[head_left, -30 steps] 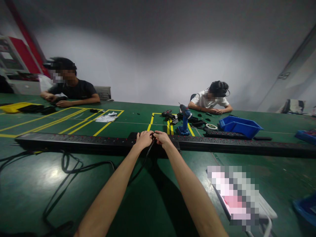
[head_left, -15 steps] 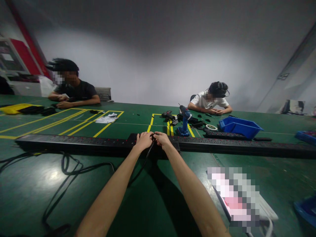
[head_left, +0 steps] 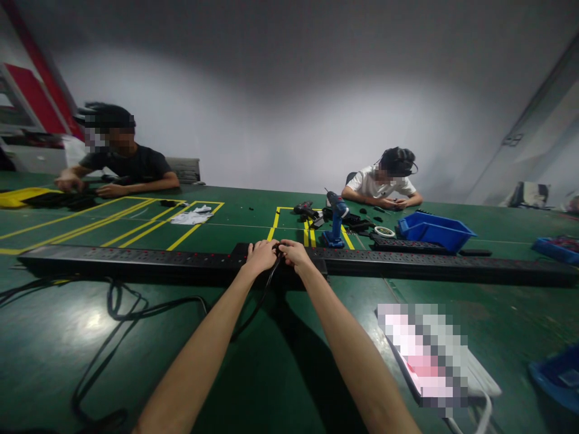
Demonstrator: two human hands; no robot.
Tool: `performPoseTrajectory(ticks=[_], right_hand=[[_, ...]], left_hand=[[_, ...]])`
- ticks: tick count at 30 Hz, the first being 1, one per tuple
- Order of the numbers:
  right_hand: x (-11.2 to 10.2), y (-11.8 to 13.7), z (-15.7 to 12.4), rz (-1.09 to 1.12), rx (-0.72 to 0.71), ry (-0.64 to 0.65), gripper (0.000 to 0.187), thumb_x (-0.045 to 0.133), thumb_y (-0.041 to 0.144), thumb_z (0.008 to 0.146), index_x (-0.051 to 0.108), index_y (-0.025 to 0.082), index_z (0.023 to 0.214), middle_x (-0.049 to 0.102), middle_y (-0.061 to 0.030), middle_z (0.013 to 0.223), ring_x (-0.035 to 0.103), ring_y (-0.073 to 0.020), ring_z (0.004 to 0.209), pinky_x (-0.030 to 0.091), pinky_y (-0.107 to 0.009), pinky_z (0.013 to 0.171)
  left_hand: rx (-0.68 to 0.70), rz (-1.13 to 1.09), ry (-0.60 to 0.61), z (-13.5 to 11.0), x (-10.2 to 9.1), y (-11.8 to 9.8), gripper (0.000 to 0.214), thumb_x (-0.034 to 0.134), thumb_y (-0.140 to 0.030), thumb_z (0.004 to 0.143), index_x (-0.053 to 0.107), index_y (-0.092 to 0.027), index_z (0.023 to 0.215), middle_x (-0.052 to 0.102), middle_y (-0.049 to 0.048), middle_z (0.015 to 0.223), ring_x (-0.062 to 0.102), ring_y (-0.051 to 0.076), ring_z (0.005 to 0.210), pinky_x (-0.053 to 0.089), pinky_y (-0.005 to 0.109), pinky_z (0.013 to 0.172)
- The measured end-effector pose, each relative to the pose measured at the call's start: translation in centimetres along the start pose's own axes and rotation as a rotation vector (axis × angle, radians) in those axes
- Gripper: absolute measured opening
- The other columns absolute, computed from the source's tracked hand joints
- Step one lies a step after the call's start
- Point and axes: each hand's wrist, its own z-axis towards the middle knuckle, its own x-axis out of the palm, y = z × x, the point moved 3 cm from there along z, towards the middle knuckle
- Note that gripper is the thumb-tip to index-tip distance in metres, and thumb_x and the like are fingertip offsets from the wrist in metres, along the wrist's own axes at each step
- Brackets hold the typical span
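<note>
A long black power strip [head_left: 136,260] with many sockets and small red lights lies across the green table [head_left: 280,361]. Both my arms reach out to its middle. My left hand [head_left: 261,255] and my right hand [head_left: 294,253] rest side by side on the strip, fingers curled and pressed together around a small dark part at the strip's centre. A black cable [head_left: 260,301] runs down from between my hands toward me. What my fingertips pinch is too small to make out.
A blue cordless drill [head_left: 337,222] stands behind the strip, beside a blue bin [head_left: 434,230], a tape roll [head_left: 385,231] and dark parts. Two people sit at the far edge, working with their own hands. Black cable loops [head_left: 122,307] lie at the left; a blurred object [head_left: 423,355] is near right.
My hands stay together on the strip's middle. The view has shifted slightly left. The person at the far left has stretched an arm out toward the yellow tray.
</note>
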Motion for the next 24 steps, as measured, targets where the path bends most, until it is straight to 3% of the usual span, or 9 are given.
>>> performPoseTrajectory(ticks=[10, 24], right_hand=[[-0.19, -0.03, -0.36, -0.100, -0.064, 0.008, 0.041, 0.065, 0.008, 0.081, 0.065, 0.011, 0.122, 0.052, 0.0059, 0.054, 0.041, -0.0052, 0.041, 0.031, -0.015, 0.037], [-0.05, -0.23, 0.13, -0.004, -0.024, -0.021, 0.046, 0.063, 0.008, 0.082, 0.060, 0.008, 0.129, 0.054, 0.0043, 0.056, 0.042, -0.0051, 0.042, 0.028, -0.015, 0.037]], left_hand=[[0.000, 0.002, 0.022, 0.03, -0.18, -0.06, 0.042, 0.038, -0.035, 0.095, 0.052, -0.033, 0.135, 0.054, 0.0107, 0.141, 0.044, 0.032, 0.135, 0.023, 0.060, 0.113], [-0.009, 0.022, 0.033, 0.10, -0.29, -0.22, 0.041, 0.041, -0.035, 0.094, 0.052, -0.033, 0.133, 0.054, 0.0095, 0.141, 0.045, 0.030, 0.133, 0.025, 0.058, 0.113]])
